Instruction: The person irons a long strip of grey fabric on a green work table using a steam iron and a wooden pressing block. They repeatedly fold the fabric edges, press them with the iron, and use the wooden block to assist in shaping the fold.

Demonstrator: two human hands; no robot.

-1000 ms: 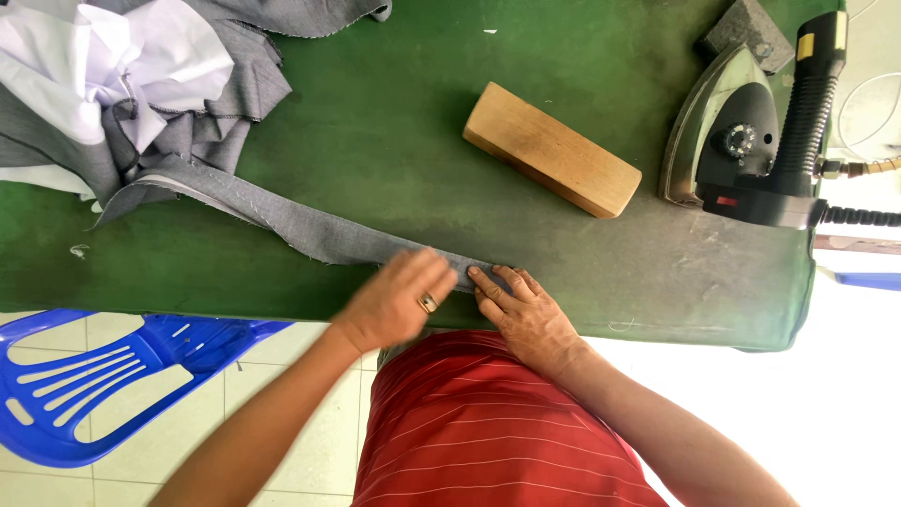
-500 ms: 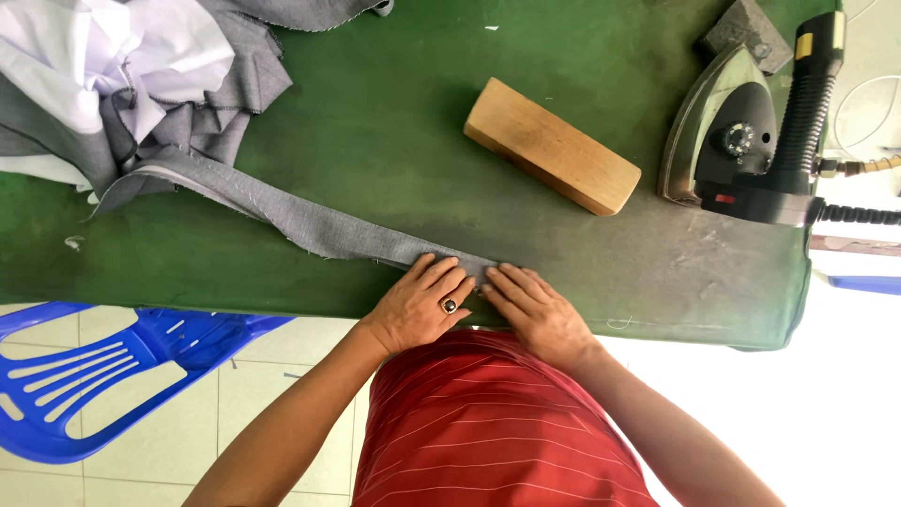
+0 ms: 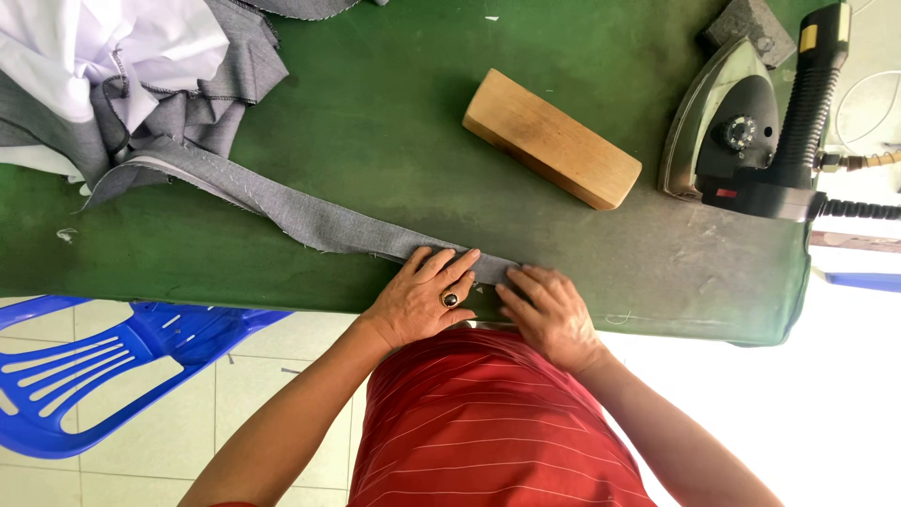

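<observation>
Green table (image 3: 375, 141): wooden block (image 3: 552, 138), iron (image 3: 751, 131) beyond hands.

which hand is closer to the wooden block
Right. The right hand rests on the end of the grey fabric strip, just below the wooden block. The left hand lies on the strip further to the left.

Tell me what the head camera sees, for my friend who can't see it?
Two hands, left hand and right hand, press flat on the end of a long grey strip at the near edge of a green table. Behind them lie a wood block and an iron, with a cloth pile far left.
</observation>
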